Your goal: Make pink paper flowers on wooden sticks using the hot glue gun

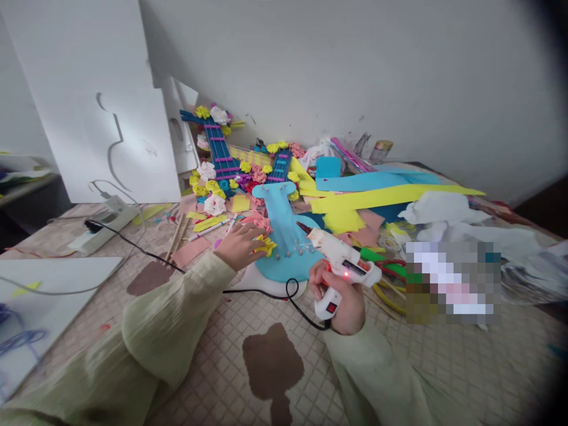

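Note:
My right hand (341, 296) is wrapped round a white hot glue gun (341, 257) with a red light on its side. Its dark nozzle points up and left over a light-blue guitar-shaped cutout (281, 219). Small pins or pegs with threads stand on the cutout. At the cutout's left edge, my left hand (239, 245) has its thumb and fingers around a crumpled yellow paper flower (267, 246). The fingertips partly cover that flower. Pink crumpled paper (257, 219) lies just beyond my left fingers. A white backing shape (255, 279) shows under the cutout.
Behind stand decorated guitar shapes with dark-blue necks (218, 151) among paper flowers. Yellow and blue paper strips (390, 198) lie at the right, near crumpled white plastic (444, 213). A power strip (104, 228) sits left; the black glue-gun cord (266, 293) loops in front.

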`<state>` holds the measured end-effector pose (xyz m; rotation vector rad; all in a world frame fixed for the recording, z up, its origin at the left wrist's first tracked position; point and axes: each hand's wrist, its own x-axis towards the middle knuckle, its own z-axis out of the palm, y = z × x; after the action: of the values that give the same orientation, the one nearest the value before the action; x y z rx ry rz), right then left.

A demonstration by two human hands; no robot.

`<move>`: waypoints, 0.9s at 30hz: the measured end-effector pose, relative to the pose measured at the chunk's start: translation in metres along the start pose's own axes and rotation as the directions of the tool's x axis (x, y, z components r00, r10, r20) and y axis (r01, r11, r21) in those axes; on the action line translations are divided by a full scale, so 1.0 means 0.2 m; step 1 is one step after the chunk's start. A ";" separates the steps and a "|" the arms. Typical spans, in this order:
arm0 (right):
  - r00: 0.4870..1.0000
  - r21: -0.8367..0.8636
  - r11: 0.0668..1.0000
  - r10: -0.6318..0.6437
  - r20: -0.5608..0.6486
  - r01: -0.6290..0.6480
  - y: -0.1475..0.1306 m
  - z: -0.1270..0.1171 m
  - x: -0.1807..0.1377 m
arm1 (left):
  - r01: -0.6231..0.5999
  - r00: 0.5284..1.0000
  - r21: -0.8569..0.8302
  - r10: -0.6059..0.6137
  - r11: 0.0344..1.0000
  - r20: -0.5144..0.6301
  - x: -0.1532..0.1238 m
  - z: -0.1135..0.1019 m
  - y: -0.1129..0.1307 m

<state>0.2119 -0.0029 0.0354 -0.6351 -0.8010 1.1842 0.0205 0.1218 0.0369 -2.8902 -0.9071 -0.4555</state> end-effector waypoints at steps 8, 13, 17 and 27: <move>1.000 -0.030 1.000 -0.003 0.008 0.003 0.01 0.00 0.00 | 0.007 0.995 0.221 0.016 0.975 -0.100 -0.08 0.02 0.03; 1.000 -0.027 1.000 0.007 0.003 -0.006 0.02 -0.01 0.00 | 0.045 0.993 0.222 -0.019 0.974 -0.117 -0.10 0.06 0.04; 1.000 -0.026 0.999 0.023 0.003 -0.023 0.02 0.00 0.00 | 0.085 0.988 0.151 -0.064 0.985 -0.144 -0.11 0.07 0.05; 0.999 -0.040 0.999 0.036 0.002 -0.036 0.03 -0.01 0.00 | 0.272 0.886 -0.118 -0.297 0.955 -0.358 -0.06 0.06 0.03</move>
<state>0.2095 -0.0017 0.0287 -0.6834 -0.8205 1.2043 0.0173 0.1120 0.0212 -2.5852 -1.2644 -1.0336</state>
